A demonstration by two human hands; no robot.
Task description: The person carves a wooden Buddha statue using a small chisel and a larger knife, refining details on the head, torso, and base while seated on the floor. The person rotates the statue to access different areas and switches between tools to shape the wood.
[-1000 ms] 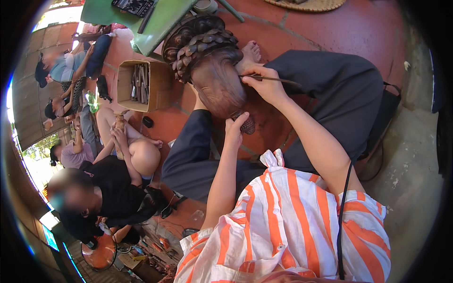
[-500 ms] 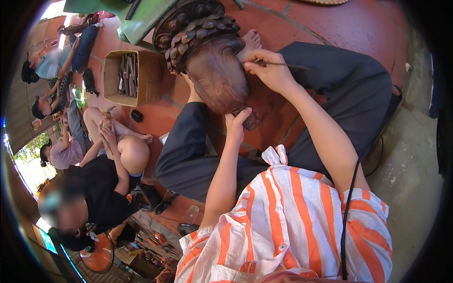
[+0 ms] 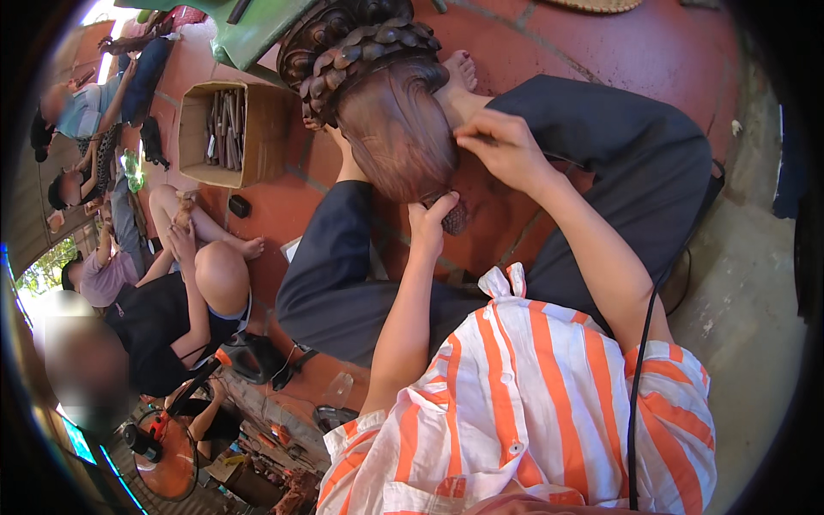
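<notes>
A dark brown wood carving (image 3: 399,129) lies between my bent legs, its smooth rounded body toward me and a band of carved round shapes at its far end. My left hand (image 3: 427,225) is closed around its narrow near end, thumb on top, beside a small textured tip (image 3: 454,218). At the carving's right edge, my right hand (image 3: 502,148) is pinched with fingertips close to the wood. The thin dark tool seen in it a moment earlier is hidden by the fingers now; whether the fingertips touch the wood I cannot tell.
Left of the carving stands a cardboard box (image 3: 257,137) of slim tools on the red tile floor (image 3: 592,51). A green surface (image 3: 257,34) is at the far left of the carving. Several people sit along the left, the nearest in a black shirt (image 3: 154,335). A black cable (image 3: 635,395) hangs over my shirt.
My right hand has turned and shifted slightly nearer; the thin tool that stuck out to its right no longer shows. My left hand keeps its hold. The view has shifted a little.
</notes>
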